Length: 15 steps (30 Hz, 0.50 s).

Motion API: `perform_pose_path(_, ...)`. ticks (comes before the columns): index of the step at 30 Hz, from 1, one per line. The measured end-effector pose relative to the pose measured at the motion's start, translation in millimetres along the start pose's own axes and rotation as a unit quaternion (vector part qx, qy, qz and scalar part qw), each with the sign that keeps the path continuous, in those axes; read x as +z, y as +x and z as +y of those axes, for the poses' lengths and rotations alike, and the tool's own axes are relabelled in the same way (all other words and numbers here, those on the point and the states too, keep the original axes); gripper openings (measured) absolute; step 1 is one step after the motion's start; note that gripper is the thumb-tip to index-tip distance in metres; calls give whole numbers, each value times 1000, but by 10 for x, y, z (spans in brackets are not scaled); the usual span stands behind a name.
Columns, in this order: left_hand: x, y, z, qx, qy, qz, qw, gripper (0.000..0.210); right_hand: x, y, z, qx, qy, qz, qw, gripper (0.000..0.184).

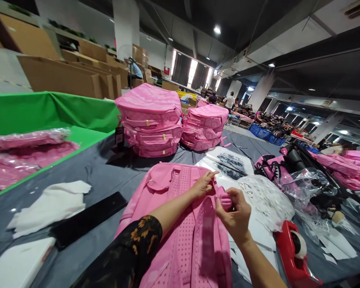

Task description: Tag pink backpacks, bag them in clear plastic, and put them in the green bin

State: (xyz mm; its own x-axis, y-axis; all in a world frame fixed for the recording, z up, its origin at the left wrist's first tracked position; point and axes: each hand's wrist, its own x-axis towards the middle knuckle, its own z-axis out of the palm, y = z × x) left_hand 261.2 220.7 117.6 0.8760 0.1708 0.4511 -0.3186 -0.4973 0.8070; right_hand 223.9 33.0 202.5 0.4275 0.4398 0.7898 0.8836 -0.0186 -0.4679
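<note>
A pink backpack [180,232] lies on the table in front of me, its perforated back panel and shoulder straps facing up. My left hand [204,185] is at the backpack's upper right edge, fingers bent over the pink fabric there. Beside it, my right hand [236,210] pinches a rolled pink strap [225,201] between thumb and fingers. Part of that strap is hidden behind the fingers. Two stacks of pink backpacks, a taller one [150,120] and a shorter one [205,126], stand just beyond.
To the right are a red tape dispenser [291,256], clear plastic bags [267,196] and black-and-pink bags [297,164]. On the left lie a white cloth [52,204], a black flat object [90,218] and a green-lined bin [87,114]. Cardboard [60,78] and other people are farther back.
</note>
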Motion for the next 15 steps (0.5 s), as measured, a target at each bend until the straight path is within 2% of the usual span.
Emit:
perform_pose_path(2, -17, -3, 93, 10, -9, -24, 1000, 79, -100, 71, 33, 64, 25, 17, 998, 17)
perform_pose_path(4, -47, -1, 265, 57, -34, -57, 996, 75, -241, 201, 89, 117, 37, 8, 992, 21)
perform_pose_path(7, -99, 33, 629, 134, -88, -114, 980, 43, -449, 415, 144, 171, 62, -47, 982, 30)
perform_pose_path(9, -133, 92, 876, 158, -86, -122, 976, 36, -537, 526, 136, 193, 90, -95, 972, 36)
perform_pose_path(11, -182, 167, 1057, 189, -20, -101, 977, 35, -589, 595, 110, 203, 106, -122, 966, 40)
perform_pose_path(13, -263, 219, 1132, 209, 76, -88, 971, 28, -630, 631, 99, 212, 110, -116, 964, 43)
perform_pose_path(15, -364, 191, 1100, 170, 141, -101, 970, 19, -677, 656, 129, 224, 115, -86, 964, 46)
